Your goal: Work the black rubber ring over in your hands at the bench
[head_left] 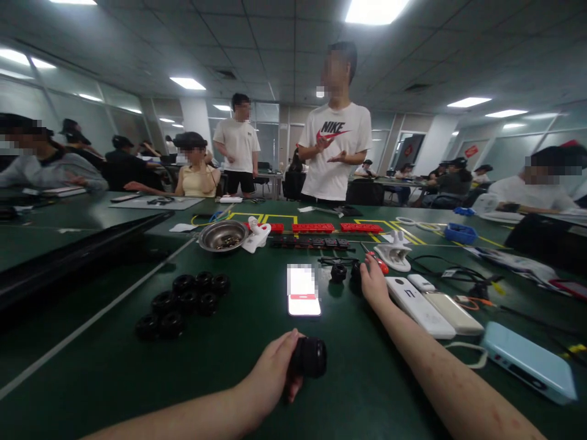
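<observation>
My left hand (pixel 274 366) is closed round a small black rubber tyre (pixel 312 357), held just above the green table near its front edge. My right hand (pixel 373 282) reaches forward across the table and rests by two small black parts (pixel 339 272), with a red-handled screwdriver (pixel 376 261) at its fingertips. Its fingers are curled down, and I cannot make out whether they grip anything. A lit phone (pixel 303 289) lies between the two hands.
Several black tyres (pixel 183 298) are heaped at the left. A metal bowl (pixel 223 235), red blocks (pixel 326 228) and a white clamp (pixel 394 252) lie farther back. Power banks (pixel 431 305) and a blue case (pixel 527 360) sit at the right. A person in a white shirt (pixel 337 153) stands across the table; others sit around.
</observation>
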A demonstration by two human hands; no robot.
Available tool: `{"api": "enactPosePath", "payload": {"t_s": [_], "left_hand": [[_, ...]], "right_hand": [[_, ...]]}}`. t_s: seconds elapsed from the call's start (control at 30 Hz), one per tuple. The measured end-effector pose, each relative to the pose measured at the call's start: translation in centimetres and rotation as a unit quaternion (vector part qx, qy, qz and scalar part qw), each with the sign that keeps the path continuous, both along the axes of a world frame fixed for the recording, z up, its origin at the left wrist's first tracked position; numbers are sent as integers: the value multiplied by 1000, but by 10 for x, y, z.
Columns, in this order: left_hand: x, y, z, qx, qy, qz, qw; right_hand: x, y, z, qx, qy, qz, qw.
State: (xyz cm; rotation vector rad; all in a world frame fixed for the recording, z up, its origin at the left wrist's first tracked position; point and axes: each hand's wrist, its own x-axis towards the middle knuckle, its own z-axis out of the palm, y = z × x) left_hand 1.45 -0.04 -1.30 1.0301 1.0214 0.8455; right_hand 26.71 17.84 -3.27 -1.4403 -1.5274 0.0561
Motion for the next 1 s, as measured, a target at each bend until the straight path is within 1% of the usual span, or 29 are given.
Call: {"api": "enactPosePath", "payload": {"t_s": [0.07,0.13,0.2,0.27,0.37,0.43,0.47,0.5,0.53,0.6,0.63,0.67,0.7,0.73,0.77,0.83,0.93,1.0], "left_hand": [[0,-1,4,-1,9,-4,1000],[0,-2,9,-4,20,-8,1000],[0,-2,12,-3,28,-16,999],[0,-1,14,5,30,-25,999],[0,-1,12,12,24,-22,999],[0,-1,9,18,17,-14,1000],[0,-1,7,21,13,-8,1000],[0,-2,5,25,9,-2,1000],[0,-2,3,29,6,5,1000],[1,-4,-2,43,-3,17,999],[1,-5,-3,53,-8,18,998],[1,-6,-4,67,-11,14,998],[1,-8,-4,82,-14,9,997],[1,-9,-4,95,-14,5,995],[1,-9,-4,99,-14,6,995],[1,-8,-3,84,-14,18,996],[2,-4,-2,48,-15,31,998],[2,-3,-1,48,-17,34,998]], "right_hand": [[2,9,-4,-25,7,13,1000],[3,12,-7,-42,9,28,999],[3,11,-8,-44,13,33,998],[3,8,-6,-31,23,24,999],[2,-5,5,9,40,-3,999],[-3,-24,15,35,41,-11,998],[-8,-38,20,42,39,-5,998],[-16,-55,24,42,31,13,999],[-25,-74,27,33,22,45,998],[-48,-115,30,-11,-8,137,990],[-59,-134,32,-42,-25,196,979],[-70,-152,33,-92,-36,277,956],[-80,-167,35,-125,-44,333,934],[-88,-178,36,-154,-59,365,916],[-94,-185,38,-157,-75,382,908],[-99,-190,41,-117,-107,400,903],[-97,-187,39,-48,-138,394,907],[-94,-184,36,-47,-136,372,917]]}}
